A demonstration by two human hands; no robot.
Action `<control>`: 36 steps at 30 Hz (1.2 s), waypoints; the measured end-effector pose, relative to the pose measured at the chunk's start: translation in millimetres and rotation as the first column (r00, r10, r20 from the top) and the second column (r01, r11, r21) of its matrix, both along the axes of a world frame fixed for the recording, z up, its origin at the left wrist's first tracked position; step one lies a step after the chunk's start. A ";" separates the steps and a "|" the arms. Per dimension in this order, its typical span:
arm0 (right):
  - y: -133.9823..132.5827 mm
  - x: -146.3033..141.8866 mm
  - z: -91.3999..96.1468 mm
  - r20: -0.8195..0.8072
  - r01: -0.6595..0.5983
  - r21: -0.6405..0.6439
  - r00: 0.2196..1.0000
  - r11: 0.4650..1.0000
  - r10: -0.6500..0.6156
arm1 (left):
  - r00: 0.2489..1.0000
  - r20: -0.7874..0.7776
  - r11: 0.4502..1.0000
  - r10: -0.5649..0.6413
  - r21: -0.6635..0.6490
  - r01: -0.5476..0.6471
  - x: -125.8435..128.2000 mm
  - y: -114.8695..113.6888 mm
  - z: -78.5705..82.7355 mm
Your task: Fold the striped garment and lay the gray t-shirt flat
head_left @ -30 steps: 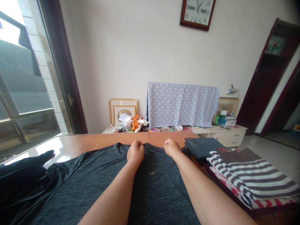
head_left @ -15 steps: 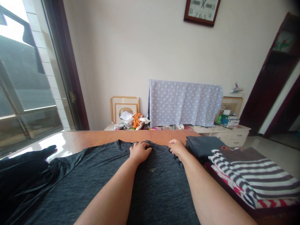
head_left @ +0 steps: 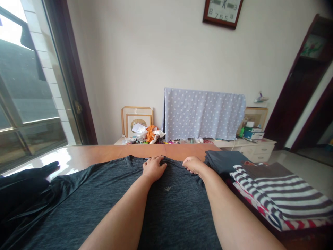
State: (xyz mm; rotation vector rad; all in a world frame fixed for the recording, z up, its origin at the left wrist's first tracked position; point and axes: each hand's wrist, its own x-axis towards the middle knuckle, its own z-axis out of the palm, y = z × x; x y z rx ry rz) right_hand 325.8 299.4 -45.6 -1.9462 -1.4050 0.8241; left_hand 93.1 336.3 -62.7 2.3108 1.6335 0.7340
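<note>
A dark grey heathered T-shirt (head_left: 109,201) lies spread on a glossy wooden table (head_left: 85,154), its neckline at the far side. My left hand (head_left: 153,168) rests flat on the shirt at the collar, fingers stretched forward onto the fabric. My right hand (head_left: 192,165) lies on the shirt's far right shoulder with its fingers curled down into the cloth, pinching the edge.
A stack of folded clothes (head_left: 275,191), striped on top, and a folded dark piece (head_left: 223,161) sit at the right. A black garment (head_left: 23,184) lies at the left by the window (head_left: 26,86). Beyond the table stand a cluttered low cabinet (head_left: 249,147) and a dotted cloth (head_left: 203,114).
My left hand has gone from a closed pinch at the collar to lying flat with fingers out. My right hand has stayed at the right shoulder edge.
</note>
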 end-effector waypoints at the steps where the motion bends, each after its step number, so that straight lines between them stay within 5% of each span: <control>1: -0.3 0.1 1.4 0.004 -0.006 -0.011 1.000 1.000 0.006 | 1.000 -0.014 1.000 -0.009 -0.003 0.009 0.2 -0.2 -0.8; 11: 12.1 12.2 -11.0 0.105 0.122 0.027 0.987 0.992 -0.124 | 0.996 -0.090 0.999 -0.027 0.031 0.030 0.9 -1.2 -0.6; 19: 15.5 14.4 -20.8 0.234 0.057 0.137 0.968 0.989 -0.088 | 0.992 -0.124 0.998 -0.004 0.063 0.012 3.2 -8.5 4.7; 36: 24.3 16.3 -28.8 0.021 0.304 0.222 0.949 0.927 -0.316 | 0.980 -0.197 0.995 0.019 0.099 0.001 9.8 -12.5 -1.2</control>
